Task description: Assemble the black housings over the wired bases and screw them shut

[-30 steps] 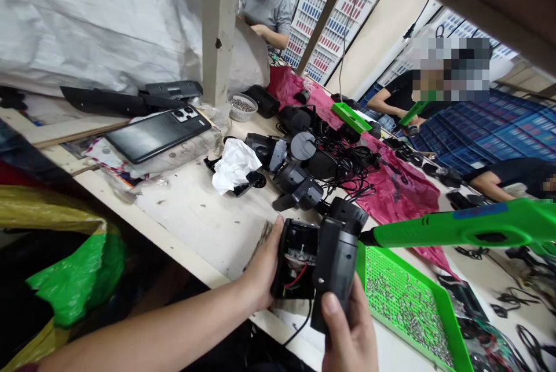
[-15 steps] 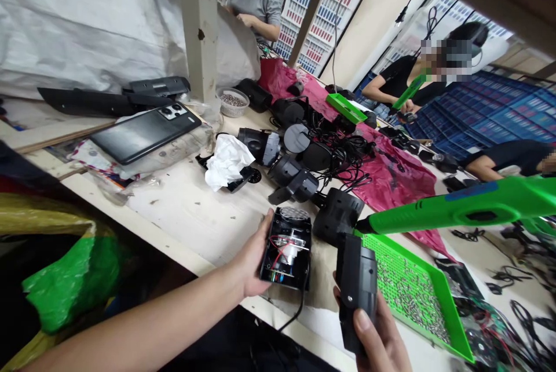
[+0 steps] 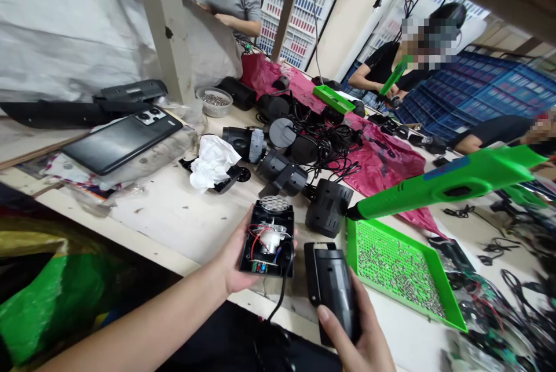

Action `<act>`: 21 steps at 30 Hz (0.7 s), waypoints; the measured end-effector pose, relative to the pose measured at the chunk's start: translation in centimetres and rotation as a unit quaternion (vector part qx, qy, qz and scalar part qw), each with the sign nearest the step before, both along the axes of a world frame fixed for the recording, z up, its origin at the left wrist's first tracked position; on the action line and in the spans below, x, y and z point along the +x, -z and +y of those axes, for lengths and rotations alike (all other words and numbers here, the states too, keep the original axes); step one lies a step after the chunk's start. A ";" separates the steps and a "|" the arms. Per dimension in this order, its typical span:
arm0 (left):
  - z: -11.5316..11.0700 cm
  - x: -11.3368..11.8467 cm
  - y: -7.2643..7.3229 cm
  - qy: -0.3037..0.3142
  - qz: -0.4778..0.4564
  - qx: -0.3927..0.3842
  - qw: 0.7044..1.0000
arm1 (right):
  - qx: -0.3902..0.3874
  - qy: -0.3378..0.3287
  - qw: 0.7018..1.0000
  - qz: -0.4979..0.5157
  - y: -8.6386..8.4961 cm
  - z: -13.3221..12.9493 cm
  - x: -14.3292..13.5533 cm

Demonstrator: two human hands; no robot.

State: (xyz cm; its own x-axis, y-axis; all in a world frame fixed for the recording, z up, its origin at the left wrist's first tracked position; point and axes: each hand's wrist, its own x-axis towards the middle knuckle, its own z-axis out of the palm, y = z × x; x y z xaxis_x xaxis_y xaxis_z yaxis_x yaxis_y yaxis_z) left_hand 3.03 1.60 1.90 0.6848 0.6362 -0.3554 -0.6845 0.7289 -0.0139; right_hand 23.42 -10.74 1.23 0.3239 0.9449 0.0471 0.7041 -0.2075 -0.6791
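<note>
My left hand (image 3: 238, 267) is closed round an opened black housing half (image 3: 269, 239), with a small motor, red wires and a little circuit board showing inside. A round mesh grille sits at its far end, and a black cord hangs from its near end. In my right hand (image 3: 365, 325) is a black housing cover (image 3: 332, 285), gripped between thumb and fingers and apart from the other half. Just beyond both stands a black cylindrical unit (image 3: 329, 207), near the tip of a green electric screwdriver (image 3: 438, 186).
A green tray (image 3: 452, 308) of small screws lies on the right. Black units and cords (image 3: 282, 172) fill the table's middle, near crumpled white tissue (image 3: 212, 162). A phone (image 3: 121, 139) rests at left by a post (image 3: 167, 30). Several people sit across the table.
The whole view has shifted, with the table's things now further left. My right hand has turned the cover and brought it nearer the opened half. My left hand keeps its hold.
</note>
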 end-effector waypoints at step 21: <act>0.3 0.2 -0.2 0.025 0.073 0.002 0.997 | 0.197 -0.100 0.968 -0.118 -2.2 1.8 -4.2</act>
